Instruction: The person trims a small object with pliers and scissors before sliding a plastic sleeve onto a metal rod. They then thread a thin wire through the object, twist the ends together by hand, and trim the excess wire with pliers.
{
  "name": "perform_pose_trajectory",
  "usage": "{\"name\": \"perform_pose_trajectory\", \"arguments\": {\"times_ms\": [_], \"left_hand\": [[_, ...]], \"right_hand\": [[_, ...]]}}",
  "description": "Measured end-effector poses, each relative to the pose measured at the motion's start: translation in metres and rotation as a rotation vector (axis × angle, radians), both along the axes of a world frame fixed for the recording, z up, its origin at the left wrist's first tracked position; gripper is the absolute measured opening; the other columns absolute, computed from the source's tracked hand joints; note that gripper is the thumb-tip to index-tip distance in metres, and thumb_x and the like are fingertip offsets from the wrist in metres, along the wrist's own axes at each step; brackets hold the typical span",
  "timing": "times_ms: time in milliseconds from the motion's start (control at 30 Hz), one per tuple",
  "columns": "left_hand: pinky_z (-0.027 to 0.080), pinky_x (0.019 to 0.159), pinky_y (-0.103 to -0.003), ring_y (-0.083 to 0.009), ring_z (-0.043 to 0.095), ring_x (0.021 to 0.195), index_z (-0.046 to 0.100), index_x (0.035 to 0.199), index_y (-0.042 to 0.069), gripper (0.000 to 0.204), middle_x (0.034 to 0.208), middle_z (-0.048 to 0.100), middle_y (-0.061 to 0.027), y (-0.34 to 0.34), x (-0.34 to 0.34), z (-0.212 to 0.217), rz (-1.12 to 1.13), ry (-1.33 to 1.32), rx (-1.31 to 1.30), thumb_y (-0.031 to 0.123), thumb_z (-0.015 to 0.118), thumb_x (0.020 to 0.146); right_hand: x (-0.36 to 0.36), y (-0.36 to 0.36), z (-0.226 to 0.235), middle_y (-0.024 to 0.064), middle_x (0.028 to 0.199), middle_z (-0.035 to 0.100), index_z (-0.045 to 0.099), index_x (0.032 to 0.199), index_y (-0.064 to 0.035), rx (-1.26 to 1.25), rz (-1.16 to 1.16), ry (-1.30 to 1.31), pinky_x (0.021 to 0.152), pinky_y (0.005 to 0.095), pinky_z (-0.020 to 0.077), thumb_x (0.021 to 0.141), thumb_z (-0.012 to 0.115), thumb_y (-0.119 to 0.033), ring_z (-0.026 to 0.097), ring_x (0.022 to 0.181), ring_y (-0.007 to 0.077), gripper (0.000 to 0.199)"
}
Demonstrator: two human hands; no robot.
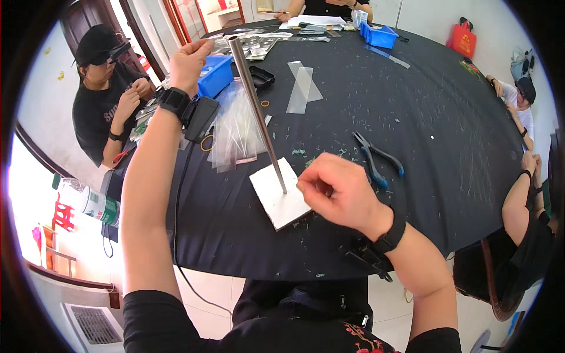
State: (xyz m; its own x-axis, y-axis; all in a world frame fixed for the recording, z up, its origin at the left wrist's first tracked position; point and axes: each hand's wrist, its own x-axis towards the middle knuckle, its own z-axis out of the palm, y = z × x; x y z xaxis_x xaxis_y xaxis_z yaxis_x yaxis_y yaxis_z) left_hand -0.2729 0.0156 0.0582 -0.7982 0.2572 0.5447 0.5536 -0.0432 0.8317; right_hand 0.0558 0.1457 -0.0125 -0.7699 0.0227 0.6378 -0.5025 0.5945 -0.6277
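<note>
In the head view, a slim silver metal rod (258, 112) stands on a white square slab (272, 203), its foot near the middle of the slab and its open upper end leaning toward the far left. The slab lies on a round table covered with black cloth (441, 117), near the wearer's side. The left hand (189, 63) is raised beside the rod's upper end, apart from it, with thumb and fingertips pinched together. The right hand (341, 191) is low, just beside the slab's right edge, its fingers curled in and closed; whether either hand grips something very thin, I cannot tell. Beyond the right hand lie pliers with blue and black handles (376, 160), their jaws pointing away to the left. Left of the rod are flat clear plastic bags (235, 129), with a blue plastic bin (216, 76) behind them and a small black tray (262, 76) just right of the bin. Farther out, two translucent strips (300, 97) cross each other. A co-worker in a black cap (97, 117) sits at the left.
</note>
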Motion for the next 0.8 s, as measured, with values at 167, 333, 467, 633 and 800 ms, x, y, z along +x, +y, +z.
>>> {"name": "perform_pose_trajectory", "arguments": {"times_ms": [167,333,467,633,800], "left_hand": [[0.044,0.068,-0.018,-0.0066,0.055,0.076,0.056,0.107,-0.001,0.028,0.091,0.061,-0.0039,-0.023,0.069,0.018,-0.191,0.038,0.144,0.008,0.061,0.080],[0.035,0.058,-0.016,-0.0019,0.042,0.064,0.048,0.123,0.003,0.044,0.073,0.050,0.0046,-0.040,0.126,0.027,-0.301,0.266,-0.058,0.003,0.057,0.080],[0.035,0.061,-0.016,-0.0013,0.042,0.067,0.045,0.126,0.004,0.045,0.074,0.048,0.0056,-0.017,0.148,0.013,-0.330,0.170,-0.291,0.002,0.054,0.082],[0.035,0.061,-0.016,-0.0009,0.041,0.066,0.048,0.124,0.004,0.046,0.076,0.048,0.0074,0.015,0.171,-0.027,-0.578,0.042,-0.429,0.001,0.053,0.079],[0.035,0.060,-0.017,-0.0012,0.042,0.066,0.050,0.122,0.007,0.044,0.075,0.048,0.0068,0.025,0.183,-0.047,-0.732,-0.082,-0.444,0.002,0.053,0.079]], "right_hand": [[-0.002,0.004,-0.002,0.0065,0.067,0.052,0.056,0.075,-0.0018,-0.080,-0.059,-0.012,0.050,0.0248,0.0418,0.073,0.061,-0.005,0.052,0.054,0.0135,0.006],[-0.007,0.007,-0.008,0.0066,0.070,0.054,0.058,0.079,-0.0010,-0.212,-0.086,-0.035,0.052,0.0235,0.0421,0.078,0.060,-0.010,0.052,0.058,0.0108,0.009],[-0.018,0.017,-0.011,0.0049,0.079,0.059,0.058,0.094,0.0016,-0.462,-0.043,-0.152,0.064,0.0236,0.0452,0.084,0.059,-0.021,0.055,0.069,0.0098,0.025],[-0.029,0.025,-0.015,0.0040,0.102,0.056,0.051,0.115,-0.0039,-0.914,0.290,-0.365,0.076,0.0248,0.0449,0.088,0.054,-0.026,0.051,0.094,0.0095,0.035],[-0.028,0.034,-0.013,0.0003,0.102,0.057,0.051,0.118,-0.0082,-1.109,0.277,-0.235,0.077,0.0269,0.0438,0.088,0.054,-0.022,0.052,0.091,0.0084,0.033]]}}
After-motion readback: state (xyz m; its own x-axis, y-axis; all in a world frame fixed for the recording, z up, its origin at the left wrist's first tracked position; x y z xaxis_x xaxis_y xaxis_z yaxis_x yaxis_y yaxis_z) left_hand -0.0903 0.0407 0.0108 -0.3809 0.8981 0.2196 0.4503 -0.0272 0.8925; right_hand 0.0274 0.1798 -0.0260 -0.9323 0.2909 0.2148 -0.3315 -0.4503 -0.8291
